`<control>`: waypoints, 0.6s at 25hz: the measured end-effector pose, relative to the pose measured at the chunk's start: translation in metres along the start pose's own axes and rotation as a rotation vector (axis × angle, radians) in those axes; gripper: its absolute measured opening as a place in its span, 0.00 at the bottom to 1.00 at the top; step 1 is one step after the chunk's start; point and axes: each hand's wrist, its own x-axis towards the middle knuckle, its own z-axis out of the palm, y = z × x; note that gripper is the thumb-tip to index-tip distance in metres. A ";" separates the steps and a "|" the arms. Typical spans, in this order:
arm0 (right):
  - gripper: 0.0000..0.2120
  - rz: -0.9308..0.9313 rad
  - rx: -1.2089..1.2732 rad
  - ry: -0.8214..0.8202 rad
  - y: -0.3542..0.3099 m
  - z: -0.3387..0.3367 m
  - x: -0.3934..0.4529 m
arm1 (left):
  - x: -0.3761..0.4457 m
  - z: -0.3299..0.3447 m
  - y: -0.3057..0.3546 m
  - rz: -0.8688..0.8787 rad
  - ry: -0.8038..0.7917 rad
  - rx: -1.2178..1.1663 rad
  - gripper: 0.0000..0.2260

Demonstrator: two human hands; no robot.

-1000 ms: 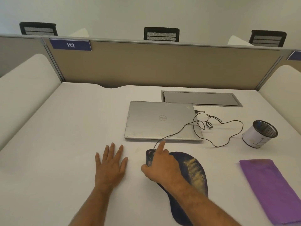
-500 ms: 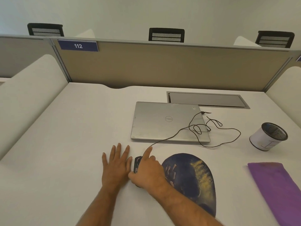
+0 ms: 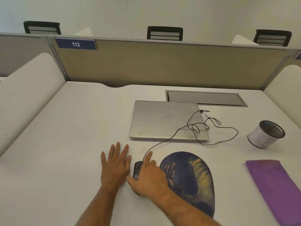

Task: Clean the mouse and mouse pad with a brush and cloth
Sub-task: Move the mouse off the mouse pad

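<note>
Dark and glossy, the mouse [image 3: 137, 168] sits under your right hand [image 3: 150, 178], resting on the white desk [image 3: 65, 144] just left of the mouse pad [image 3: 192, 180] and not on it. Your right palm covers most of the mouse, your thumb tucks in along its left side, your index finger stretches forward over its front end, and the other fingers curl down over the far side, so you grip it. Your left hand [image 3: 115, 167] lies flat on the desk just left of the mouse, palm down, fingers straight and slightly spread, its little-finger side away from the mouse and its index side almost touching your right thumb. A thin black cable [image 3: 192, 128] runs from the front of the mouse, up across the corner of the closed silver laptop [image 3: 166, 119], loops there, swings out to the right on the desk and comes back to a plug at the laptop's right rear corner. That laptop lies behind the mouse, lid shut. Right of the mouse the pad shows its dark blue print with a yellow streak, and your right forearm crosses its near edge. Further right of the mouse a purple cloth [image 3: 275, 190] lies folded flat, well apart from the pad, and behind the cloth stands a white cup with a black mesh rim [image 3: 265, 134], leaning slightly.
</note>
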 end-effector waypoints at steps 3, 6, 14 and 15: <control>0.53 -0.004 -0.016 0.046 0.006 -0.016 0.004 | -0.001 -0.001 0.000 0.004 0.008 -0.042 0.36; 0.49 -0.021 -0.047 0.123 0.021 -0.036 0.011 | 0.001 -0.006 0.004 -0.042 0.017 -0.086 0.33; 0.44 -0.186 -0.181 0.362 0.111 -0.079 0.047 | 0.037 -0.028 0.059 0.122 0.158 -0.086 0.41; 0.45 -0.159 -0.210 0.376 0.125 -0.084 0.051 | 0.042 -0.028 0.074 0.168 0.172 -0.081 0.40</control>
